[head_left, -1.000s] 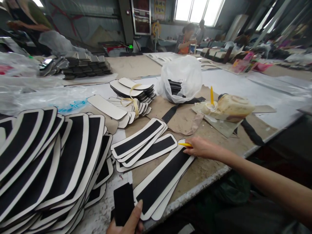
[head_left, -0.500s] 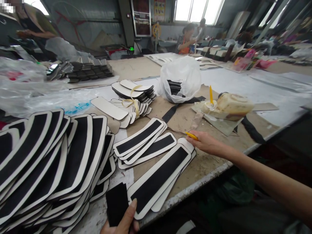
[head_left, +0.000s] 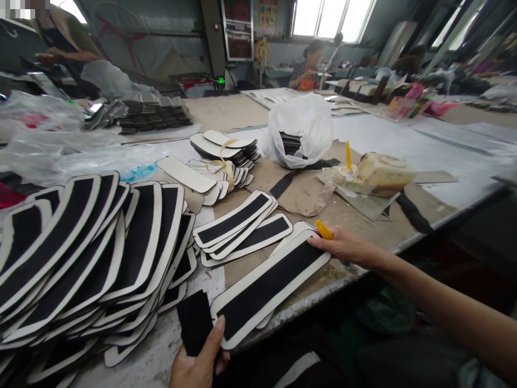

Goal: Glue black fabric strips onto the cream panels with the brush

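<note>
The two hands are apart, one at each end of the same long panel [head_left: 270,285], which has a black middle and a pale border. The left hand [head_left: 200,355] is closed on its near end, with the thumb pressed on top, and in the same grip it keeps some small black pieces [head_left: 194,320]. The right hand [head_left: 343,245] is closed around a yellow tool [head_left: 324,230], and its thumb lies over the far corner of the panel. Whether its other fingers go underneath, I cannot tell.

This contact at the far corner is the newest change. Half a second ago the right hand is only near that end, beyond the edge, and the left hand alone has the panel. In my judgement, the panel is now controlled from both ends, and the yellow tool is only carried, not used on the surface.

The panel also lies differently: its far end is swung toward the right hand, so the pale lower panel [head_left: 297,233] now shows along its other side. The yellow tool stands more upright than before. The smaller panels [head_left: 234,218] beside it seem to stay untouched.
</note>
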A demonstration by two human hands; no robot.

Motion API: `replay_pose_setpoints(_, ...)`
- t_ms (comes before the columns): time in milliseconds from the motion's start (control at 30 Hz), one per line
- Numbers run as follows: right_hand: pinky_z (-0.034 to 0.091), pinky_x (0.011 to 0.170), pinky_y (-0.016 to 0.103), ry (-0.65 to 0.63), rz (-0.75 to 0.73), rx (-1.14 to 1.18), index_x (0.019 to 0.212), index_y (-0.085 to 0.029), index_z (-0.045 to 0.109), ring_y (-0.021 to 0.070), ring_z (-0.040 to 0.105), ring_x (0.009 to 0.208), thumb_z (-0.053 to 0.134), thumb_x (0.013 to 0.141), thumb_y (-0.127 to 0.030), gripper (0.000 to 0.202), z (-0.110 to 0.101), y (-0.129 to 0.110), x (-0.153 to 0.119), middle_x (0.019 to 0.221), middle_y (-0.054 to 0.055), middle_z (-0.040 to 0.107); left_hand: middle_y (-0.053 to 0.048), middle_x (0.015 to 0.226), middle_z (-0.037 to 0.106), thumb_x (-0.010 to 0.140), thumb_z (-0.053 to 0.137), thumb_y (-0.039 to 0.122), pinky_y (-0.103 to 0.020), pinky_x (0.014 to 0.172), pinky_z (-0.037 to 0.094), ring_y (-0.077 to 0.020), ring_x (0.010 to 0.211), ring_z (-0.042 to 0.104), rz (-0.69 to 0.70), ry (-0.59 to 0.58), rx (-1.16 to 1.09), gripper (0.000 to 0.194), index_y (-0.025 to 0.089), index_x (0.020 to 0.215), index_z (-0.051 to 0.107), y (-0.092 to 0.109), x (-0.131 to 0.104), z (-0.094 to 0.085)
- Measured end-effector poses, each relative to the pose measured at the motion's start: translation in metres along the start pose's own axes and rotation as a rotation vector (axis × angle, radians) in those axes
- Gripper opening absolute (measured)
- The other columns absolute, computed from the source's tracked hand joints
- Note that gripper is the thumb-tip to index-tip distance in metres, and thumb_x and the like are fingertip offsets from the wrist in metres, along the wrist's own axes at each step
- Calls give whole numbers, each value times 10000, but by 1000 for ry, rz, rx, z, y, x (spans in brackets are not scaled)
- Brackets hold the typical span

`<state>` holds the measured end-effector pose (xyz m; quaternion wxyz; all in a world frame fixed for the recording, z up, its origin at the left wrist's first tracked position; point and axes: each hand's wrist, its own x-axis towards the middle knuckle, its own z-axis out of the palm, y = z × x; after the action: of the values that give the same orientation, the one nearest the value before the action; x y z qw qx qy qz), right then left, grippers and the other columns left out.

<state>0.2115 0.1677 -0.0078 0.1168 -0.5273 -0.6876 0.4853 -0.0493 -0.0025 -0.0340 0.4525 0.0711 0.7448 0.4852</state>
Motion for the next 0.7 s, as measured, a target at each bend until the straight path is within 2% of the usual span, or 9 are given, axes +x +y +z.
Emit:
replay_pose_setpoints(67, 322, 527, 223, 25, -63, -61, 664, -188, 456, 94, 374, 558, 486, 815, -498, 346, 1, 0, -3, 615, -46, 406, -16, 691, 638, 486, 800, 439, -258, 457, 485, -140, 518, 537, -18, 19, -67, 559, 136, 909, 596, 0, -2, 3)
replay_pose_setpoints(200, 332, 530, 236, 75, -72, -185, 657, -198, 454, 111, 392, 566, 442, 840, -512, 364, 2, -3, -11, 616, -34, 426, 10, 659, 603, 505, 813, 394, -206, 406, 411, -95, 472, 481, -2, 37, -116, 531, 133, 921, 610, 0, -4, 5)
replay_pose_setpoints(333, 332, 529, 244, 113, -85, -279, 631, -207, 422, 115, 402, 553, 422, 852, -511, 376, 5, -5, -18, 599, -29, 429, -40, 874, 676, 574, 796, 320, -205, 461, 434, -131, 604, 584, -19, 26, -170, 504, 166, 1021, 619, -1, -5, 3)
replay_pose_setpoints(400, 335, 510, 241, 100, -56, -252, 639, -209, 417, 110, 403, 527, 426, 848, -514, 370, 7, -4, -20, 577, -35, 413, -58, 971, 681, 641, 759, 310, -217, 509, 464, -162, 703, 626, -40, 16, -182, 484, 186, 1085, 610, -2, -6, 2)
replay_pose_setpoints(500, 319, 456, 229, 72, 19, -135, 661, -209, 416, 99, 384, 479, 463, 824, -523, 356, 9, -2, -23, 547, -53, 369, -70, 990, 682, 673, 741, 314, -227, 533, 480, -192, 780, 642, -30, 10, -180, 477, 184, 1112, 610, -3, -8, 2)
replay_pose_setpoints(700, 300, 415, 207, 55, 55, 78, 716, -189, 465, 84, 368, 476, 545, 772, -532, 357, 13, -1, -30, 579, -54, 382, -32, 830, 669, 639, 777, 326, -220, 519, 485, -158, 648, 624, -35, -12, -224, 481, 158, 1061, 620, -8, -8, -3)
